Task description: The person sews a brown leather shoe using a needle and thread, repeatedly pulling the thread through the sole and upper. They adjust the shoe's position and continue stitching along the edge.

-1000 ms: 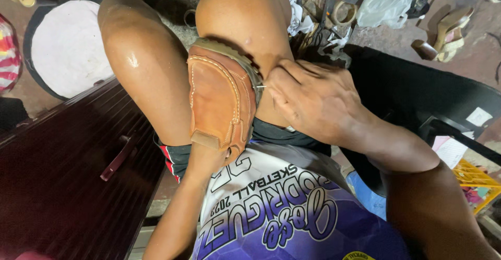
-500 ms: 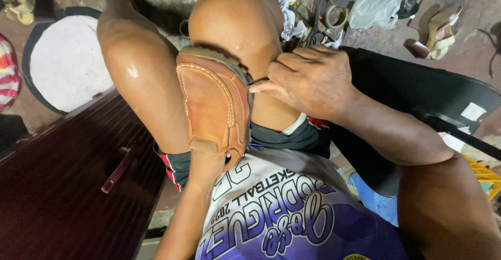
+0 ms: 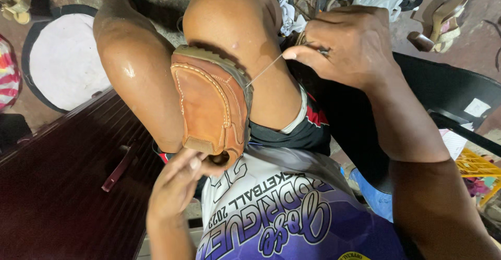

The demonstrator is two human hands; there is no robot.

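Stitching a brown leather shoe (image 3: 211, 103) clamped between the knees.
The shoe's heel is gripped by the left hand (image 3: 175, 187); a taut thread (image 3: 263, 71) is pinched up-right of it by the right hand (image 3: 347, 43).

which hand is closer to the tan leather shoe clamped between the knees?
Left. The left hand touches the near end of the tan leather shoe from below. The right hand is up and to its right, apart from it, pulling a thin thread taut.

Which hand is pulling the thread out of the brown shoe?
The right hand. It pinches the thin thread and draws it taut, up and away from the brown shoe. The left hand only grips the shoe's near end between the knees.
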